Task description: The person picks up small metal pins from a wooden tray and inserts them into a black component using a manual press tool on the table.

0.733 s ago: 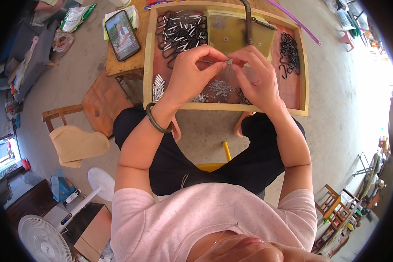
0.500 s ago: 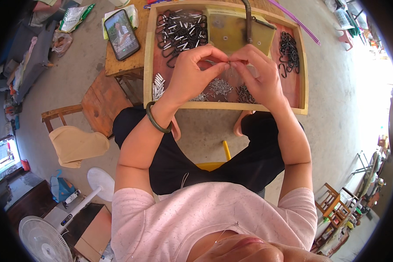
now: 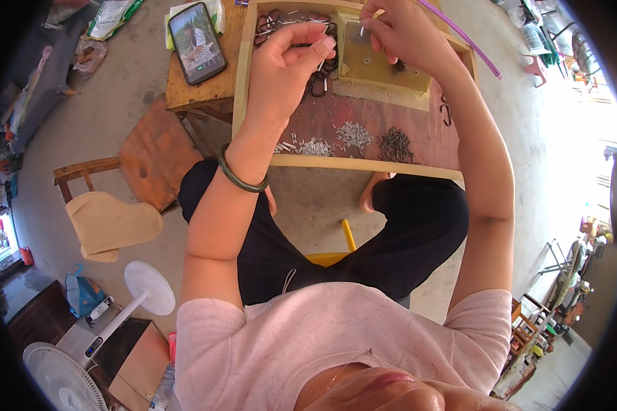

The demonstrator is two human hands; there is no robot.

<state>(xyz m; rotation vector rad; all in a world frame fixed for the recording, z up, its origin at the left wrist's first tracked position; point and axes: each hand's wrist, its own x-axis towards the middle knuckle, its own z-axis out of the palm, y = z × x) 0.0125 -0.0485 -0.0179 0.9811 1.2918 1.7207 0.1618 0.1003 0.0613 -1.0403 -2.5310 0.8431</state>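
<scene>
My left hand (image 3: 289,65) is closed in a pinch over the left of a wooden tray (image 3: 363,164). Between its thumb and fingers shows a small silver rod (image 3: 321,66). Under and beside that hand lie black carabiners (image 3: 319,83) with silver gates, partly hidden. My right hand (image 3: 399,31) is over a yellowish metal block (image 3: 384,68), thumb and forefinger together. A small shiny bit shows at its fingertips; I cannot make out what it is. Near the tray's front edge lie small silver pieces (image 3: 354,135) and a heap of dark pins (image 3: 395,145).
Left of the tray, a phone (image 3: 197,44) lies on a wooden table (image 3: 185,99). A black hook (image 3: 445,111) is at the tray's right side. A purple coiled cord (image 3: 469,44) runs past the far right corner. A wooden chair (image 3: 151,154) and a white fan (image 3: 68,383) stand at left.
My hands, which met over the middle of the tray, have parted. The left moved up over the carabiners; the right moved up over the metal block, where a lever showed before.
</scene>
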